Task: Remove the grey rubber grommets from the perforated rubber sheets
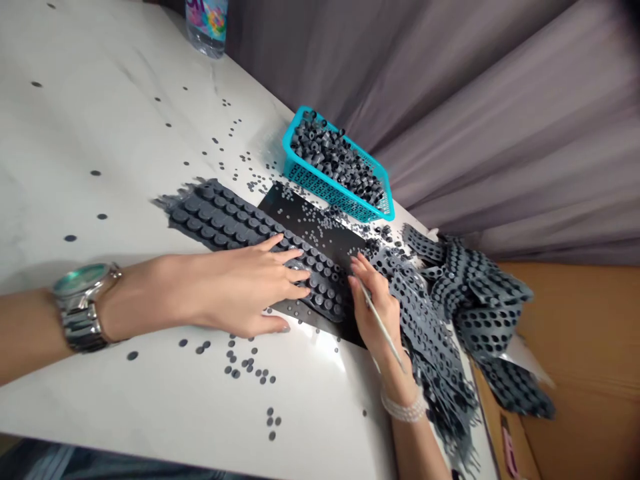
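A dark grey rubber strip (220, 217) with rows of round raised caps lies slantwise across a black mat (280, 203). Spread flat over the strip's middle, my left hand (235, 283) rests with its fingers apart and a watch on the wrist. My right hand (375, 303) is at the strip's right end, closed around a thin pale stick-like tool (383, 323). The tool's tip is hidden by the fingers. Small dark discs (245, 363) are scattered around the strip and mat.
A turquoise basket (340, 187) full of small dark rubber cylinders stands behind the mat. Perforated grey strips (425, 327) pile up at the right, some over a cardboard box (585, 333). A pink-handled cutter (509, 447) lies lower right. A bottle (207, 30) stands at the back.
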{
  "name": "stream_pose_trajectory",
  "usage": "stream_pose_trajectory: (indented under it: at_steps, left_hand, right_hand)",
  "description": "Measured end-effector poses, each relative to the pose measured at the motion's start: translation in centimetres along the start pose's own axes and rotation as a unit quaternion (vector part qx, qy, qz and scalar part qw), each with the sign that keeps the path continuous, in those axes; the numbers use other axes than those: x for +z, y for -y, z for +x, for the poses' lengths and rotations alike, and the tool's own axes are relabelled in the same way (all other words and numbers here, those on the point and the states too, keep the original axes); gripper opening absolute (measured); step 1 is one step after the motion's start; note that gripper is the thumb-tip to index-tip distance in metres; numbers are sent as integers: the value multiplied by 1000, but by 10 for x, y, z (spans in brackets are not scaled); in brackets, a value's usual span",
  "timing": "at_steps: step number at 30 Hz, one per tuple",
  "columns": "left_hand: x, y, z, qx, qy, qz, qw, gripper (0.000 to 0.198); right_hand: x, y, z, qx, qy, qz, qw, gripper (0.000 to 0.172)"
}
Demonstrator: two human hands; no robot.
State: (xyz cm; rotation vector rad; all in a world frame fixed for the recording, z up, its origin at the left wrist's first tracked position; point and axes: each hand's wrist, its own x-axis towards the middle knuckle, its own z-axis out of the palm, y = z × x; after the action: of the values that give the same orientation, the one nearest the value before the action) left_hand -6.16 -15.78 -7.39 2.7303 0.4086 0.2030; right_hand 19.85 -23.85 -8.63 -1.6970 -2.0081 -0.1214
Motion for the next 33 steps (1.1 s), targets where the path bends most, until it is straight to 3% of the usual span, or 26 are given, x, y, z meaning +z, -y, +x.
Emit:
stream_pose_trajectory:
  at_steps: [5,9,15,21,23,25,29,33]
  left_hand:
    - [-1,-1,1,2,-9,7,1000,47]
    - [-2,-1,1,5,-10,6,1000,48]
    - [-2,-2,0,-2,-13,-2,1000,50]
    - [-2,-1,0,-10,9,2,1000,53]
    - [-3,-2,0,-11,9,1,1000,52]
    - [-3,-3,0,-15,10,-1,1000,52]
    - [-4,-3,0,-16,15,1,1000,51]
    - [-3,-3,0,-10,5,-3,1000,51]
  right_hand:
    - [1,12,3,-95,48,27,994,16]
    - [5,14,5,-103,48,19,993,15]
    - [9,13,3,-54,36,51,997,18]
    - [2,-6,2,129,-53,100,985,21]
    - [-2,-10,0,141,-49,89,985,20]
    - [-5,-8,-3,110,-20,72,991,19]
    - [-6,7,-6,-19,49,50,997,16]
    - [-6,15,-6,-101,60,40,992,18]
